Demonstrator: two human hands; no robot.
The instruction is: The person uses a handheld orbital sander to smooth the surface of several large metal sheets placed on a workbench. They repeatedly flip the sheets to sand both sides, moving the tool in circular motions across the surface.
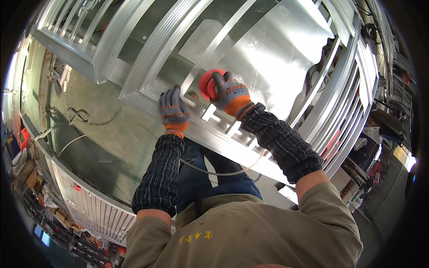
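My right hand [234, 97], in a grey and orange work glove, is closed on a red round, disc-like thing [207, 85]. It is held over the inner edge of a silver aluminium frame [214, 137], beside a slanting bar [210, 49]. I cannot make out exactly what kind of thing it is. To its left, my left hand [173, 109] wears the same kind of glove. Its fingers are stretched out and lie on the frame's near rail, touching the metal and gripping nothing visible. A shiny metal sheet [263, 56] lies beyond my right hand.
More ribbed aluminium frames [107, 42] stand at the far left, and slatted ones [344, 129] at the right. A pale hose or cable [214, 173] loops past my legs and over the greenish surface [111, 152]. A slatted panel [96, 210] stands at the lower left.
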